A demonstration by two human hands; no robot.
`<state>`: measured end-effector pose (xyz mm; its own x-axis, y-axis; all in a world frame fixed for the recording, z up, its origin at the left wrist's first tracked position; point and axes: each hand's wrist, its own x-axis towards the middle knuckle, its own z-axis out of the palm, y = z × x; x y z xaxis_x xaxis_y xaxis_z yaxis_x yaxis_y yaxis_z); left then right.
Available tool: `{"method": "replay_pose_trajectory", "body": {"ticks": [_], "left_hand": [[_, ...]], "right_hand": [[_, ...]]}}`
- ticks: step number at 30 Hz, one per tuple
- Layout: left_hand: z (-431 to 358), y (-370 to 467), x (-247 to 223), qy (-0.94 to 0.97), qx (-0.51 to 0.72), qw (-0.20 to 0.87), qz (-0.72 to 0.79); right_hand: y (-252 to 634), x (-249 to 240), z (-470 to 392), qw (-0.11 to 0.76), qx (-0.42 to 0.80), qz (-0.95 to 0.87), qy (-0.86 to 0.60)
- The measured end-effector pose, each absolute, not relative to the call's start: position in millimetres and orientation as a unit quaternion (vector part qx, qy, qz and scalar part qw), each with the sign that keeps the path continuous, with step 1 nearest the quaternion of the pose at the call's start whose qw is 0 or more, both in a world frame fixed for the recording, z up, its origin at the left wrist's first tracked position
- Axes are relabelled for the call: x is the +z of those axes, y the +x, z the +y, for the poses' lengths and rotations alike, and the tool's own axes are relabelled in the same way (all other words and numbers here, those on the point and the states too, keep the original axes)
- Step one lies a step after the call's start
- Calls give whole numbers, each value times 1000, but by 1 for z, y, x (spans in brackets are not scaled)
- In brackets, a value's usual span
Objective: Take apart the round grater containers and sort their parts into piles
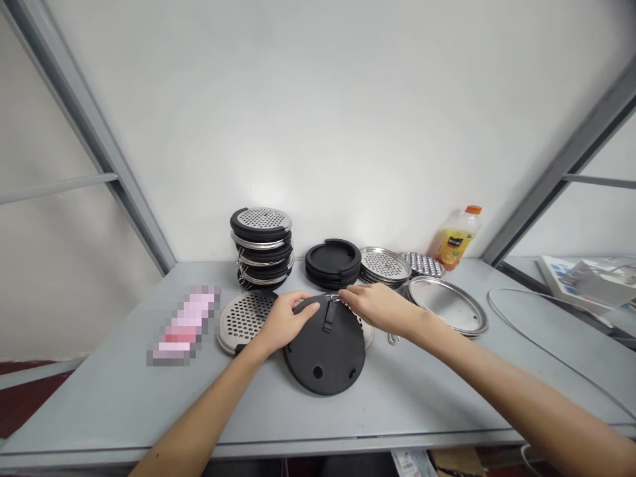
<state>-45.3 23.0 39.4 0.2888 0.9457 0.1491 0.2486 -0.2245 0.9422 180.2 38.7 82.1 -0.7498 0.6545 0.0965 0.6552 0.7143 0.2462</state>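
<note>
A round black plastic disc with a small dark hole and a strap-like tab near its top is tilted up above the table. My left hand is closed on its upper left edge, thumb across the face. At the top edge, the closed fingers of my right hand pinch a small metal wire clip by the tab. Part of a perforated metal plate shows behind the disc on the right. Left of the disc lies a metal grater plate with a black part at its edge, partly hidden by my left hand.
Behind stand a tall stack of black-rimmed grater discs, stacked black rings and metal grater plates. Metal rings, a juice bottle and a white cable are on the right. A blurred pink object lies left.
</note>
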Motion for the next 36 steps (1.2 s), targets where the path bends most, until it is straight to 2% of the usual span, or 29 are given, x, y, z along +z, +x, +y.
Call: {"method": "replay_pose_trajectory", "body": {"ticks": [7, 11, 17, 27, 36], "left_hand": [[18, -38, 36, 657, 416, 482, 404], [14, -37, 37, 653, 397, 525, 375], [12, -36, 39, 664, 395, 514, 374], [13, -37, 34, 656, 388, 538, 359], [9, -32, 36, 710, 379, 464, 371]], "right_hand": [[157, 95, 19, -44, -219, -881, -417], [157, 88, 21, -10, -277, -877, -393], [169, 80, 27, 13, -315, -889, -333], [169, 73, 22, -22, -273, -893, -358], [165, 66, 18, -48, -249, -881, -399]]}}
